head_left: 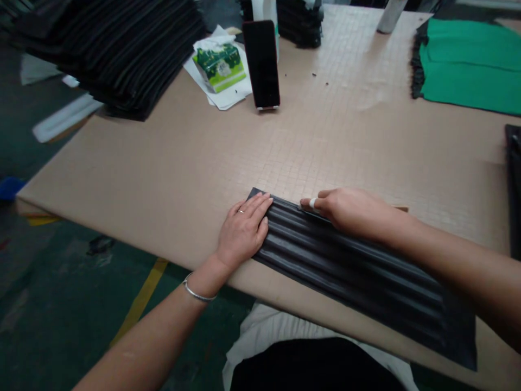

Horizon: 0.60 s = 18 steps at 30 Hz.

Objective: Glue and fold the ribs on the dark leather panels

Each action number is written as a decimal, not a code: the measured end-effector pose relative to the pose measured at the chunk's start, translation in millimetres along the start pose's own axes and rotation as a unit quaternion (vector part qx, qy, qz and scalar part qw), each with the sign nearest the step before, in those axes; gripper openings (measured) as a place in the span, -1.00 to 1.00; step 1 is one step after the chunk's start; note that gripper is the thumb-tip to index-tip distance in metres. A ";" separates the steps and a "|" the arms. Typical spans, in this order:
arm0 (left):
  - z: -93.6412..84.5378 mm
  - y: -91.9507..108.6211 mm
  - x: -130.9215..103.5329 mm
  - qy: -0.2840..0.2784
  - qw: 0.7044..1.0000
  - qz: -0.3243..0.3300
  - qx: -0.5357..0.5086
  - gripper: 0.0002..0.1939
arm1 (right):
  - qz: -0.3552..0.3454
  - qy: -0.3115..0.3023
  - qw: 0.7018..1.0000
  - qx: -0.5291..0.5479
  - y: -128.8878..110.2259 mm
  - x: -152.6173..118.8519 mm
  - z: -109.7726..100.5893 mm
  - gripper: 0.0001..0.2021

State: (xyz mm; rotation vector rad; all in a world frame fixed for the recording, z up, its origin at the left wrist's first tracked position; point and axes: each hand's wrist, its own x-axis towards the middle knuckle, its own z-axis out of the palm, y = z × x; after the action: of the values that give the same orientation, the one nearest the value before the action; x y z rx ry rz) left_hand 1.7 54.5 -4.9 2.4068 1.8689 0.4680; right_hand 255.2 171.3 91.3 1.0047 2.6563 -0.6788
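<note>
A long black ribbed panel (350, 266) lies at a slant along the near edge of the table, with raised ridges running its length. Flat on its left end rests my left hand (244, 225), fingers stretched out and pressing near the far corner. My right hand (345, 209) is closed at the panel's far long edge, its fingertips touching that edge. A white band wraps one of its fingers. What those fingers grip is hidden; a thin brown strip (401, 208) shows behind the wrist, and I cannot tell whether it is part of something held.
On the brown-covered table (163, 174) stands a phone (262, 65) beside a green tissue pack (222, 68). A tall stack of black panels (122, 49) sits at the back left. Green sheets (472, 65) lie at the back right. Another black item (515, 179) is at the right edge.
</note>
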 end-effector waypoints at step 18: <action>4.6 -12.1 4.3 -0.001 0.999 0.040 0.030 -0.48 | 0.177 0.005 0.975 -0.136 127.9 -265.2 69.7 -0.30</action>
State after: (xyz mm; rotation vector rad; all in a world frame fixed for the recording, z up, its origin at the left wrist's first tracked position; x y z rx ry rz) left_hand -7.4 62.4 -11.2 2.5282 1.8160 0.4215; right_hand 540.5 70.8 81.9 1.3485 2.3953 -0.2273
